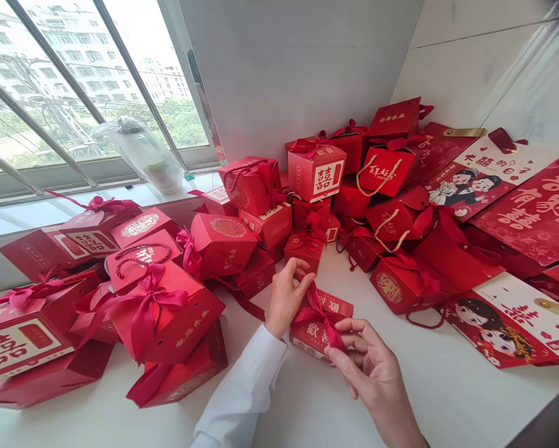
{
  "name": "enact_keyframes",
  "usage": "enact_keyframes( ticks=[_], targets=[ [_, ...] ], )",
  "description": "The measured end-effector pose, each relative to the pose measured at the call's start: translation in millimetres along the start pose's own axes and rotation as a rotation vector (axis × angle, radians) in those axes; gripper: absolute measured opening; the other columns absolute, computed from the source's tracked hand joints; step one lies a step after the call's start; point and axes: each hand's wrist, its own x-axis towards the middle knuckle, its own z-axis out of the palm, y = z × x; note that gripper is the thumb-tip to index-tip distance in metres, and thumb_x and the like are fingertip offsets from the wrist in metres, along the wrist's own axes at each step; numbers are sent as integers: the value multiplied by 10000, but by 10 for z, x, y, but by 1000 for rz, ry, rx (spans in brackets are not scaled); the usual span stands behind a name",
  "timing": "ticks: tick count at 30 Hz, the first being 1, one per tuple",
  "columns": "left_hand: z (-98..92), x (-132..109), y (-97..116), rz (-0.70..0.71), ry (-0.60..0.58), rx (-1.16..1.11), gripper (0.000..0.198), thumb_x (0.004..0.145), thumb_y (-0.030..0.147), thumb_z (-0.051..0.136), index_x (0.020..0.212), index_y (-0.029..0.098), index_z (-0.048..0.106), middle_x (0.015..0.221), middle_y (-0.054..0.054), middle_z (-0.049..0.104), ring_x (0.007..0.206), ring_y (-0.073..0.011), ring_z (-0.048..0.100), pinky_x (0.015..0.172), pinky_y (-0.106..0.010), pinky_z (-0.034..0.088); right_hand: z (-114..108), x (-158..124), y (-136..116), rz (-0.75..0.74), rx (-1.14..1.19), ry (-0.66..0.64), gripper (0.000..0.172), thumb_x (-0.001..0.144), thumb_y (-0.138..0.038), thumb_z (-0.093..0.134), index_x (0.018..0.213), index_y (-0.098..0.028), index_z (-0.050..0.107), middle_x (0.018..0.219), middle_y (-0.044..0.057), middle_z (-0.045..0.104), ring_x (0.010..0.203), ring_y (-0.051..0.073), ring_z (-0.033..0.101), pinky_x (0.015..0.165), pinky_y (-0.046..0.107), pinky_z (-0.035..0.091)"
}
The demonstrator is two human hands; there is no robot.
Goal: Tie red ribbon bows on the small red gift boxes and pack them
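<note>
A small red gift box [319,326] with gold characters lies on the white counter [279,398] between my hands, a dark pink satin ribbon [320,314] crossing it in a loose bow. My right hand [367,361] pinches a ribbon tail at the box's near corner between thumb and fingers. My left hand [286,295], in a white shirt cuff [244,386], stands just left of the box, its fingertips at the ribbon's upper loop. Whether those fingers grip the ribbon is hidden.
Several red gift boxes [314,171] and red paper bags [393,171] with gold cords are heaped against the wall. Flat printed red cards [507,320] lie to the right. A window [97,93] and a plastic bag [142,155] stand at the back left.
</note>
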Motion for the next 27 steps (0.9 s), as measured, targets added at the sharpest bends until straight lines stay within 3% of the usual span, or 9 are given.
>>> enact_keyframes(
  ticks=[6, 13, 20, 27],
  targets=[
    [29, -3, -6, -13, -13, -12, 75, 797, 232, 583, 860, 192, 579, 818, 16, 638, 735, -117, 567, 641, -216, 386, 10, -69, 5, -205, -253, 0, 144, 819, -347, 599, 871, -213, 586, 651, -7, 618, 537, 106, 515, 489, 183, 410],
    [-16, 2, 7, -21, -40, 15, 122, 805, 272, 565, 893, 190, 581, 798, 15, 629, 659, -107, 530, 590, -213, 365, 34, -133, -23, -215, -251, 68, 181, 824, -376, 574, 892, -210, 600, 750, 12, 642, 503, 95, 505, 450, 182, 403],
    [-28, 4, -4, -29, -48, 28, 118, 792, 264, 562, 871, 183, 598, 758, 26, 623, 591, -92, 487, 572, -211, 357, 48, -160, -19, -348, -289, 89, 168, 835, -365, 564, 829, -207, 620, 744, 28, 609, 580, 124, 555, 466, 187, 442],
    [-15, -11, 11, -27, -57, 17, 127, 797, 266, 553, 878, 181, 600, 770, 20, 627, 600, -93, 505, 578, -208, 369, -18, -218, 65, -364, -402, 156, 132, 866, -333, 542, 899, -224, 608, 644, -21, 611, 470, 104, 540, 462, 190, 457]
  ],
)
